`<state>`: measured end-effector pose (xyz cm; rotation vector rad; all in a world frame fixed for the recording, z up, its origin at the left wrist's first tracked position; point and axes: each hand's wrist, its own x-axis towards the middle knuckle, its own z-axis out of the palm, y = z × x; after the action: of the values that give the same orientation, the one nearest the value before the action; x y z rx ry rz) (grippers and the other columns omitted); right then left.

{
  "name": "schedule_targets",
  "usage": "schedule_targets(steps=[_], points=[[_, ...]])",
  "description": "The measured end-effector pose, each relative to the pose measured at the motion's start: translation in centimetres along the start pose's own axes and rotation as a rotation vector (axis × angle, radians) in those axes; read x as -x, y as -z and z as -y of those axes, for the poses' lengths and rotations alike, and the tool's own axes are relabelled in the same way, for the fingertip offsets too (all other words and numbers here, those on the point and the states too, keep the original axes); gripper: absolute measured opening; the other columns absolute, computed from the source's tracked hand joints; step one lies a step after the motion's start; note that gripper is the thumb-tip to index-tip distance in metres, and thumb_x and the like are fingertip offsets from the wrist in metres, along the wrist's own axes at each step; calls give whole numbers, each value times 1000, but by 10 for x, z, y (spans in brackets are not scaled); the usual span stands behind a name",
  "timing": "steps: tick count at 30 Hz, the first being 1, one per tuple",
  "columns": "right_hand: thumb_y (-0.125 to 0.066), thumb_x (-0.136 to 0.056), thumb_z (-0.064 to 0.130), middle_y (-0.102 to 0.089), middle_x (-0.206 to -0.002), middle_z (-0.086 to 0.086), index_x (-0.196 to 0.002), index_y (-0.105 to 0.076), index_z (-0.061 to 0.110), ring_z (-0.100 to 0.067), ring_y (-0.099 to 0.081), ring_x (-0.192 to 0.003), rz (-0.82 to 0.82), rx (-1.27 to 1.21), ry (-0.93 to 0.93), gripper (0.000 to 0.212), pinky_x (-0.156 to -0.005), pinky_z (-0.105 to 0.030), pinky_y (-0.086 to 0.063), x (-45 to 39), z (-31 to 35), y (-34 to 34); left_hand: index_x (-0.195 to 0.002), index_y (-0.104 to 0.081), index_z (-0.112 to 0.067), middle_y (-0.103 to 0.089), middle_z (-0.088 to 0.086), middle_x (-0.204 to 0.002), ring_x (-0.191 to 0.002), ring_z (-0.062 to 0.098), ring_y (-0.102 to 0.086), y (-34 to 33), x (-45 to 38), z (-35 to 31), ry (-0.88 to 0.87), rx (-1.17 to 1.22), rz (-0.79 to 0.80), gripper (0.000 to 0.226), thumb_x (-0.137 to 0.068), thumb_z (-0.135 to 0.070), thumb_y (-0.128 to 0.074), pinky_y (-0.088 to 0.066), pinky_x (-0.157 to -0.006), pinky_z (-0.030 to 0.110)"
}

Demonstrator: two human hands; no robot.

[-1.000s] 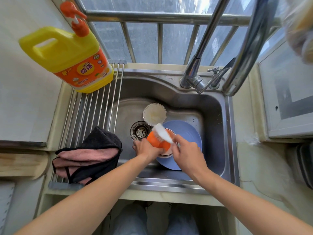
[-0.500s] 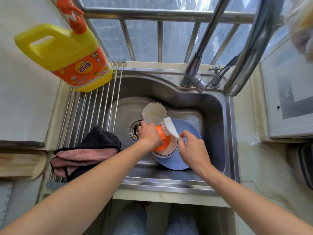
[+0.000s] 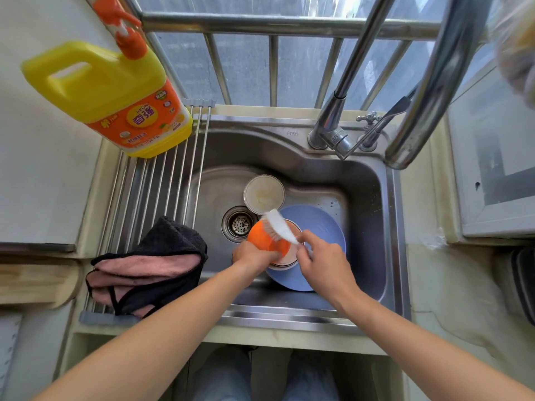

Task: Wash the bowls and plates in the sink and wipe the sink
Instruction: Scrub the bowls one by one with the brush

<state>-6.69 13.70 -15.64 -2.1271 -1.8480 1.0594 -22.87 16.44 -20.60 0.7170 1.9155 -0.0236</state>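
While the left hand (image 3: 254,256) grips the orange bowl (image 3: 262,235) and the right hand (image 3: 321,263) pinches the white brush (image 3: 279,225) against it, both are above the blue plate (image 3: 321,224) in the sink (image 3: 364,180).

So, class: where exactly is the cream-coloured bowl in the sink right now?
In the head view, the cream bowl sits on the sink floor, just behind the drain and the blue plate, untouched by either hand.

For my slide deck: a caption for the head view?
Left hand holds orange bowl while right hand scrubs with white brush.
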Motion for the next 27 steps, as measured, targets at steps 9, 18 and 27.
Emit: schedule_targets(steps=[9, 18, 27], points=[[-44, -98, 31, -54, -67, 0, -109, -55, 30, -32, -53, -72, -38, 46, -32, 15, -58, -36, -44, -1, 12, 3, -133, -29, -18, -56, 11, -124, -113, 34, -59, 5, -4, -3, -169, -75, -32, 98, -60, -40, -91, -50, -91, 38], [-45, -98, 30, -55, -65, 1, -102, -53, 27, -30, -54, -68, -49, 18, -91, 10, -54, -36, -43, -3, 5, 1, -133, -52, -14, -48, 12, -134, -127, 32, -46, 6, -4, 1, -168, -197, -19, 97, -55, -67, -74, -42, -104, 35], [-46, -97, 30, -56, -64, 0, -94, -56, 24, -32, -57, -69, -46, -11, -137, 12, -59, -40, -49, -6, 5, 7, -129, -47, -22, -61, 6, -119, -108, 29, -61, 23, -7, -15, -247, -148, 42, 84, -55, -36, -83, -55, -91, 39]])
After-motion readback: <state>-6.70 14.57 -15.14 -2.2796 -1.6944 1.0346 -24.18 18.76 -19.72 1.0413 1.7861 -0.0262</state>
